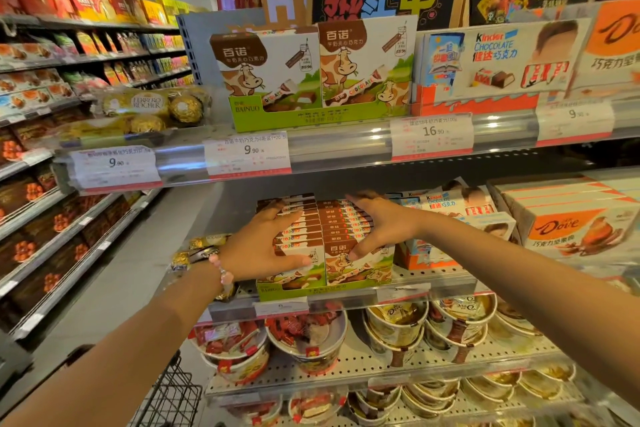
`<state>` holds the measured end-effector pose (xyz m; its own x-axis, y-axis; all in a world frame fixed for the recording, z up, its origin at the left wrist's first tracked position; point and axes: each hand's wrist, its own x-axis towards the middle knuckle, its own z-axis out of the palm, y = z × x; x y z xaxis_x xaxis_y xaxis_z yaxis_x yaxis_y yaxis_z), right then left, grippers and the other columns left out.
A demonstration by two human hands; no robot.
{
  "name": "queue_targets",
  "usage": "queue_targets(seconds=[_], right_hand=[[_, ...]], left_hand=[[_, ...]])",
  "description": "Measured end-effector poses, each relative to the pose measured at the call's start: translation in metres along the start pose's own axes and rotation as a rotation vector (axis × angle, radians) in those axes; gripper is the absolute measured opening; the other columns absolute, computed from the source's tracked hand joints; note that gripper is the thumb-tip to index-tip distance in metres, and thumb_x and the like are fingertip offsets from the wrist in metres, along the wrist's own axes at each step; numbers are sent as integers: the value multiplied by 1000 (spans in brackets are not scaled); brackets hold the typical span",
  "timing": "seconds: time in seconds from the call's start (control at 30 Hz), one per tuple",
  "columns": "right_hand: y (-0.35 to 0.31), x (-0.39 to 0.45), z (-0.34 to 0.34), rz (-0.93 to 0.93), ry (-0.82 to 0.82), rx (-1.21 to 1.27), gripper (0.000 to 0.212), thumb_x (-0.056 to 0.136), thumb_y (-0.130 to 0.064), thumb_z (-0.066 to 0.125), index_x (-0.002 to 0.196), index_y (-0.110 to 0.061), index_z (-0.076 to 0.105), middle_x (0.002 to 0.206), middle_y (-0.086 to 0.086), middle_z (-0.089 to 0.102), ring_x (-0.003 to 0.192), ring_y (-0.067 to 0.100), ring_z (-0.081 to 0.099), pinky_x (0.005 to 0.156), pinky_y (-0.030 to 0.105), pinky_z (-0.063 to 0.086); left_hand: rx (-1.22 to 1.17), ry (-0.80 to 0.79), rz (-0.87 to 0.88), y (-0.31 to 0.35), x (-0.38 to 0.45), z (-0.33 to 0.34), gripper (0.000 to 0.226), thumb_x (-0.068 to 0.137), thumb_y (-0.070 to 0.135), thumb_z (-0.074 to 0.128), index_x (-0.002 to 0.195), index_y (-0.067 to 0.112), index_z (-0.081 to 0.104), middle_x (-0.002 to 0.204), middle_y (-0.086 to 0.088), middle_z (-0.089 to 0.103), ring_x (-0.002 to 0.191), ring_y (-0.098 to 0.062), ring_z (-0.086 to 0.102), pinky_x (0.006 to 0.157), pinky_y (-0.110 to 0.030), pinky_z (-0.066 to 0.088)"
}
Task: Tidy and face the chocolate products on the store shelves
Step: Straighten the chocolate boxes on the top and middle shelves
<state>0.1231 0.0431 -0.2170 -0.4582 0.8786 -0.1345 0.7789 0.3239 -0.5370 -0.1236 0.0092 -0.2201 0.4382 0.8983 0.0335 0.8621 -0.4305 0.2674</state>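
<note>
- Left hand (258,246) and right hand (375,230) flank the Bainuo chocolate boxes (323,236), each grip spread flat, squaring the stack.
- Beneath them, the green display tray (277,289) probably keeps the rows facing forward.

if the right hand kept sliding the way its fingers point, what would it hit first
The right hand lies on the right stack of Bainuo chocolate boxes, its fingers pointing left. Most likely it would first meet the left hand, on the neighbouring stack, though depth is unclear.
</note>
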Motion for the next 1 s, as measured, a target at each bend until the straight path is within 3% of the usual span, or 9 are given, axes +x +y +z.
queue_targets(seconds=[0.23,0.4,0.5,0.57,0.63,0.77,0.87,0.93,1.0], right_hand=[[1,2,-1,18,-7,16,114,65,-38,84,150,-18,11,148,5,33,136,24,32,114,44,29],[-2,-3,-3,-9,19,-48,103,67,-42,82,147,-21,20,150,3,28,137,22,28,115,41,27],[-3,-12,-1,-19,91,-177,101,70,-51,76,149,-22,20,153,3,22,139,24,24,115,41,26],[-2,-20,2,-61,167,-288,99,71,-58,71,149,-24,21,154,2,22,138,24,26,113,40,28],[0,-26,3,-105,213,-366,100,69,-65,68,148,-25,23,154,2,23,137,23,29,112,40,29],[7,-37,-15,-167,136,-274,98,69,-58,73,147,-22,27,152,4,28,137,22,30,112,38,30],[22,-54,-42,-174,63,-192,92,72,-43,78,146,-21,27,150,-1,31,136,16,30,107,21,24],[41,-63,-61,-109,5,-226,103,69,-47,78,149,-24,18,154,-5,23,139,13,23,107,20,17],[66,-67,-75,-41,-47,-266,116,61,-58,79,150,-26,12,157,-5,17,142,15,20,115,27,15]], left_hand=[[-1,-11,-11,0,1,-1,100,60,73,48,146,33,18,150,-2,22,137,-19,22,108,-29,26],[14,-23,27,8,-3,-7,109,48,81,32,146,33,19,150,-1,24,138,-20,20,110,-34,24],[149,-30,11,10,0,-11,108,47,82,29,144,34,23,141,1,36,132,-22,32,110,-45,25],[197,-13,30,14,7,-12,101,50,79,37,140,34,29,129,6,44,123,-19,42,105,-45,29],[201,0,52,23,13,-11,102,50,78,44,140,33,27,130,7,44,121,-17,43,105,-42,30],[156,34,118,53,29,-3,107,45,87,44,137,35,29,133,8,43,118,-14,44,102,-39,36],[142,30,146,77,46,5,107,50,85,51,140,32,27,140,5,39,124,-16,41,105,-41,35],[184,20,150,95,59,10,109,56,80,59,144,28,23,147,2,33,133,-20,34,109,-43,30],[197,13,144,116,71,14,106,62,73,64,145,23,23,150,0,30,136,-21,31,111,-43,28]])
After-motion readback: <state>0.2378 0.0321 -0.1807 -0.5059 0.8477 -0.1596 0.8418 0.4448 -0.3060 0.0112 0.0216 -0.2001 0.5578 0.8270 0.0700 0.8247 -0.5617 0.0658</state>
